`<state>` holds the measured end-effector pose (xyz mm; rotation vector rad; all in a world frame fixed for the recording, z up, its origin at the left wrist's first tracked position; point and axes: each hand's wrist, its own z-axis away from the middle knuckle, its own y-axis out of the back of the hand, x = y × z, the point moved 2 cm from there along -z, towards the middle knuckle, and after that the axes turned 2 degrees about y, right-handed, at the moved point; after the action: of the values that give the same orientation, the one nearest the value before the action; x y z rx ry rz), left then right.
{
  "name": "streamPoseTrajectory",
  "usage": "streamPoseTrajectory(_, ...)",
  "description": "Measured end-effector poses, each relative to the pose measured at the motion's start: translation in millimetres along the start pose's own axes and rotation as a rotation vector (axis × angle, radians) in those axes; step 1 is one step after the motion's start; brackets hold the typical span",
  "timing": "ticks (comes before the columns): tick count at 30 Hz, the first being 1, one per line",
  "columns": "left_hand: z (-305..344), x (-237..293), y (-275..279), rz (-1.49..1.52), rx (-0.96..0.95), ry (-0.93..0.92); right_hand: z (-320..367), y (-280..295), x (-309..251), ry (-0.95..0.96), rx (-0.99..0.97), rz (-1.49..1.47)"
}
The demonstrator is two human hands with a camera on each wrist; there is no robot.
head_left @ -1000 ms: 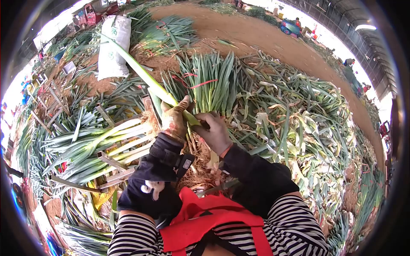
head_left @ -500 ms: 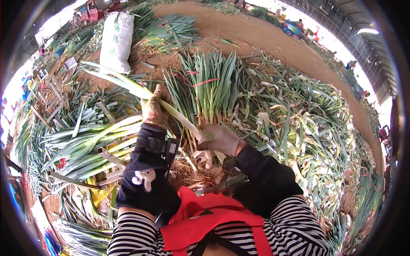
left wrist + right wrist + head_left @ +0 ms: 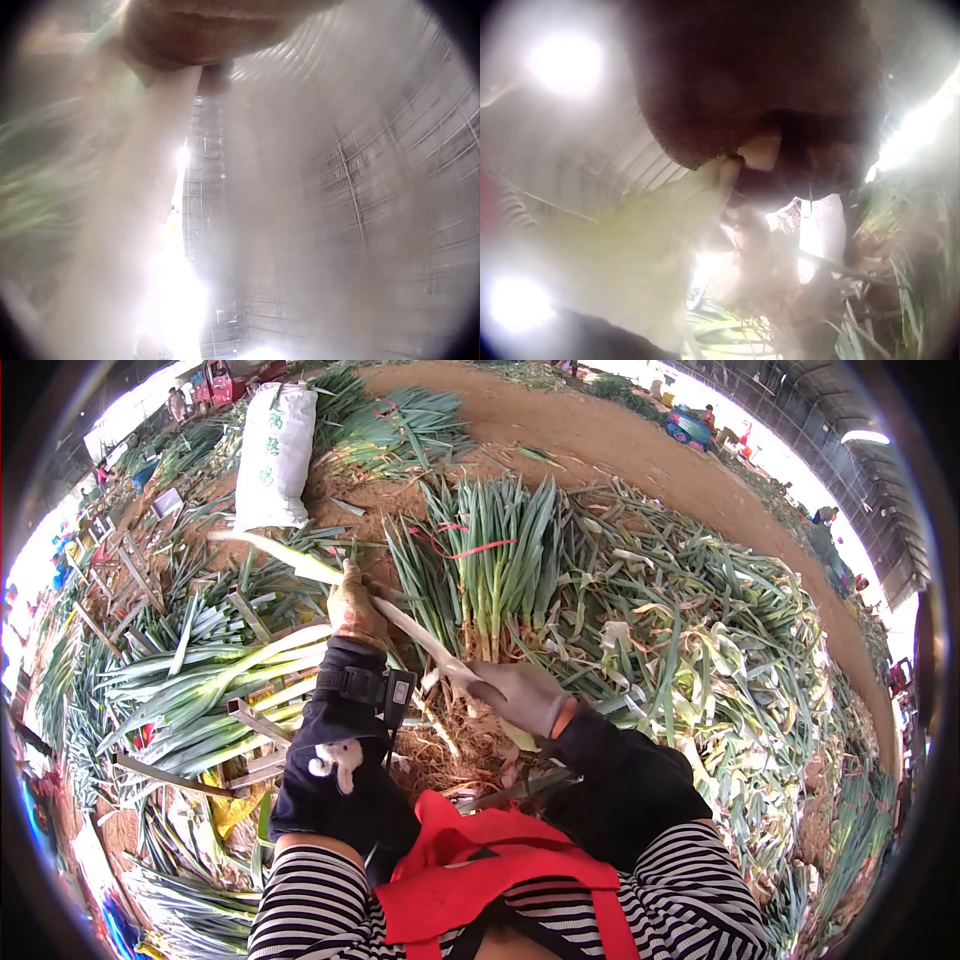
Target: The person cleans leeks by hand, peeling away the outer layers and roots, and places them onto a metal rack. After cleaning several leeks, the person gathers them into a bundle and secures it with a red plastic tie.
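A long green onion point(image 3: 420, 637) runs slantwise between my hands, its pale end toward the lower right. My gloved left hand point(image 3: 357, 610) grips it partway along, thumb pointing up. At its lower end my gloved right hand point(image 3: 525, 695) pinches with bent fingers. A pale yellow-green leaf point(image 3: 637, 262) hangs from the right fingers in the right wrist view, blurred. The left wrist view shows the left hand point(image 3: 217, 30) above the whitish stalk point(image 3: 112, 225). Roots and pale stems point(image 3: 455, 735) lie below the hands.
A bundle of green onions point(image 3: 500, 550) with a red tie stands just ahead. Others lie on a metal rack point(image 3: 262, 728) at left. Loose leaves point(image 3: 710, 670) are heaped at right. A white sack point(image 3: 277, 455) stands at the back left.
My hands have spread apart, the right one sliding down to the onion's lower end and the left shifting leftward. More pale stem shows, and the stalk lies flatter.
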<state>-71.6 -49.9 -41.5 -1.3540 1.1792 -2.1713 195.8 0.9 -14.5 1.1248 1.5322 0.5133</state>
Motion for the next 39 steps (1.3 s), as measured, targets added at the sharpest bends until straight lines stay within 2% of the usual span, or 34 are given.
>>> streamPoseTrajectory(2, -6, 0, 8, -0.039, 0.038, -0.022, 1, 15, -5, -0.014, -0.139, 0.307)
streamPoseTrajectory(3, -8, 2, 10, -0.08, 0.069, -0.04, 7, 13, 3, 0.083, -0.087, 0.334)
streamPoseTrajectory(4, -9, 9, 12, -0.095, 0.073, -0.073, 13, 20, 4, 0.086, -0.085, 0.332)
streamPoseTrajectory(6, -23, 28, 20, 0.119, 0.118, -0.056, 27, 37, 7, 0.126, -0.239, 0.287)
streamPoseTrajectory(8, -36, 44, 31, 0.165, 0.131, -0.074, 42, 68, 32, -0.058, -0.251, 0.147)
streamPoseTrajectory(10, -55, 57, 49, 0.245, -0.061, 0.031, 62, 100, 97, -0.192, -0.046, 0.157)
streamPoseTrajectory(11, -42, 62, 40, 0.212, -0.161, 0.018, 68, 118, 113, -0.516, -0.012, 0.492)
streamPoseTrajectory(12, -37, 61, 36, 0.227, -0.154, 0.073, 73, 127, 115, -0.63, 0.063, 0.665)
streamPoseTrajectory(13, -35, 57, 33, 0.267, -0.271, 0.129, 77, 137, 117, -0.76, 0.129, 0.821)
streamPoseTrajectory(14, -32, 51, 27, 0.307, -0.388, 0.19, 81, 142, 116, -0.674, 0.229, 0.817)
streamPoseTrajectory(16, -14, 41, 6, 0.357, -0.669, 0.294, 64, 131, 100, -0.488, 0.251, 0.561)
streamPoseTrajectory(17, -2, 36, -7, 0.371, -0.752, 0.313, 52, 119, 80, -0.395, 0.32, 0.201)
streamPoseTrajectory(20, 24, 15, -35, 0.39, -0.938, 0.379, 27, 73, 36, -0.049, 0.231, -0.124)
streamPoseTrajectory(22, 43, 1, -45, 0.329, -0.853, 0.374, 15, 50, 14, 0.001, 0.178, -0.256)
streamPoseTrajectory(23, 52, -4, -50, 0.239, -0.818, 0.324, 10, 44, 7, -0.04, 0.098, -0.311)
streamPoseTrajectory(26, 71, -19, -59, 0.129, -0.721, 0.312, 3, 20, 9, -0.044, 0.122, -0.314)
streamPoseTrajectory(28, 82, -22, -63, 0.053, -0.626, 0.24, -1, 19, 7, -0.106, 0.077, -0.36)
streamPoseTrajectory(30, 85, -23, -64, 0.03, -0.6, 0.215, -4, 20, 8, -0.166, 0.052, -0.361)
streamPoseTrajectory(33, 90, -24, -65, 0.011, -0.522, 0.194, -6, 18, 6, -0.121, 0.063, -0.348)
streamPoseTrajectory(37, 93, -25, -62, 0.012, -0.542, 0.142, -8, 12, 6, -0.091, 0.065, -0.327)
streamPoseTrajectory(39, 96, -26, -62, -0.02, -0.525, 0.126, -9, 14, 0, -0.13, -0.001, -0.22)
